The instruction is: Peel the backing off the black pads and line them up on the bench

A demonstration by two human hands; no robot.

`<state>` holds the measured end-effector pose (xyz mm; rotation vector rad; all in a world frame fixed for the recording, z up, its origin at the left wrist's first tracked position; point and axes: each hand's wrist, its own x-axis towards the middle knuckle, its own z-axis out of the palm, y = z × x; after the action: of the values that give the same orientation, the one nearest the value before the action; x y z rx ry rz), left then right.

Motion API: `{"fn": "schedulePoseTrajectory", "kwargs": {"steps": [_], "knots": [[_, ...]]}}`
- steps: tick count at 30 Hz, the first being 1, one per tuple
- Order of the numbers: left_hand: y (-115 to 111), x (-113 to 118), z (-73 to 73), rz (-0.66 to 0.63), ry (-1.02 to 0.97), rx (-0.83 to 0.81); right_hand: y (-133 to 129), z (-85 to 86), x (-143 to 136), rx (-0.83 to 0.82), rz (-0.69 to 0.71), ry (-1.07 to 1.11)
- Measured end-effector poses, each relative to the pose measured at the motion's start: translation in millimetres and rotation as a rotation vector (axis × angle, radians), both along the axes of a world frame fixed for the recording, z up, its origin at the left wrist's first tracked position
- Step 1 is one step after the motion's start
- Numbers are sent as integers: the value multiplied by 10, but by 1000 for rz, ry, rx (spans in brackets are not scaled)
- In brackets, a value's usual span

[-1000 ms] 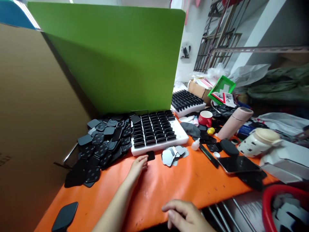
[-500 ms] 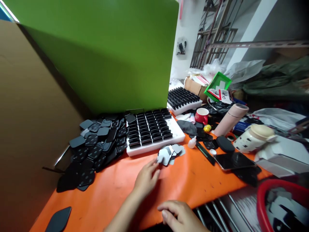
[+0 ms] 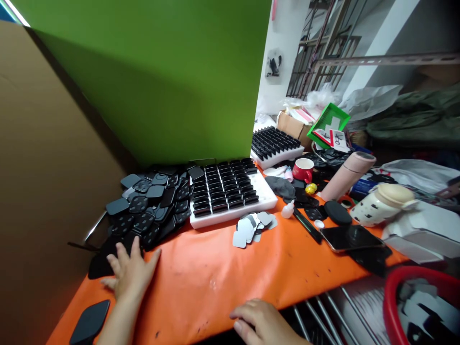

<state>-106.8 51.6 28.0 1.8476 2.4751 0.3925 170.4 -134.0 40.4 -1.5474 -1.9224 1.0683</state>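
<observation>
My left hand (image 3: 131,270) is open, its fingers spread over the near edge of a heap of black rounded-square pieces (image 3: 138,205), several with dotted faces. Nothing shows in its grasp. One dark piece (image 3: 89,320) lies alone on the orange cover near that wrist. At the table's front edge rests my right hand (image 3: 264,322), loosely curled, thumb apart from the fingers, with nothing visible in it. Between the hands and further back is a small pile of light grey rounded pieces (image 3: 246,230). Behind it stands a white foam tray (image 3: 266,196) holding rows of upright black pieces (image 3: 224,189).
A green panel (image 3: 161,86) and a cardboard wall (image 3: 46,158) bound the back and left. On the right are a small dropper bottle (image 3: 288,210), a phone (image 3: 350,238), a red mug (image 3: 303,170), a pink flask (image 3: 348,176) and a red tub (image 3: 391,306).
My left hand has moved left from the light grey pile to the black heap and spread its fingers. A grey piece now lies at the pile's near left. My right hand has hardly moved.
</observation>
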Motion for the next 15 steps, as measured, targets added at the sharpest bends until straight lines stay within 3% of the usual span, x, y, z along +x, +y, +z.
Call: {"fn": "schedulePoseTrajectory", "kwargs": {"steps": [3,9,12,15], "knots": [[160,-172,-36,32,-30,-57,28,14,-41,13,21,-31],[295,-356,-57,-96,53,-15,40,-33,-90,17,23,-38],[219,-336,-39,-138,62,37,43,-41,-90,14,29,-25],[-36,-214,-35,-211,-42,167,51,-11,-70,3,5,0]]}}
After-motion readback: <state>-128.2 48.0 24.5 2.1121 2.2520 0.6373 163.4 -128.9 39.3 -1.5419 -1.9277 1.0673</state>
